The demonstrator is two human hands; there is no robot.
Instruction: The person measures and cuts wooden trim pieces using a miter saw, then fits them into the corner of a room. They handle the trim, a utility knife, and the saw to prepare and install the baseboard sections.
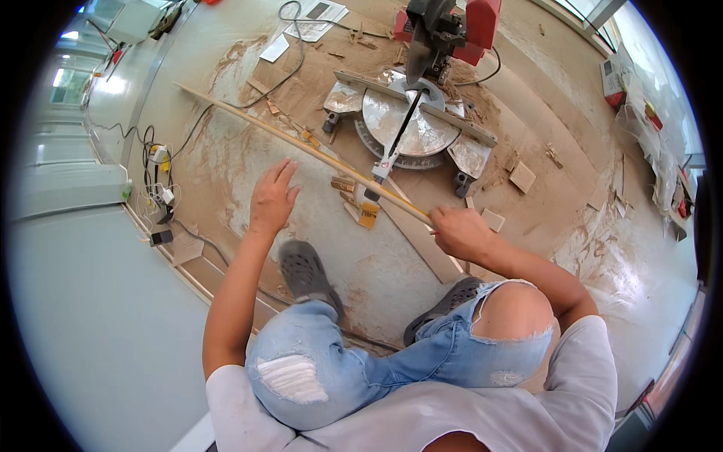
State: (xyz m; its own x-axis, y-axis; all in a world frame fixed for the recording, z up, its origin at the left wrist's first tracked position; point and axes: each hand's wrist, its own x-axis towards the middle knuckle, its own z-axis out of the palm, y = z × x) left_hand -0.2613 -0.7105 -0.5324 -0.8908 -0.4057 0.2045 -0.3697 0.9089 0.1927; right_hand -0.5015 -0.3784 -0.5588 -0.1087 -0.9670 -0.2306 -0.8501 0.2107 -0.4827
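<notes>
While right hand (461,232) grips its end, wooden strip (301,143) extends far-left, left hand (271,197) open

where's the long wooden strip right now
In the head view the long wooden strip runs diagonally across the dusty floor in front of the miter saw, its near end in the right hand, past the open left hand.

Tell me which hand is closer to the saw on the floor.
Right. The right hand grips the wooden strip just below the saw; the left hand hovers open farther to its left.
</notes>
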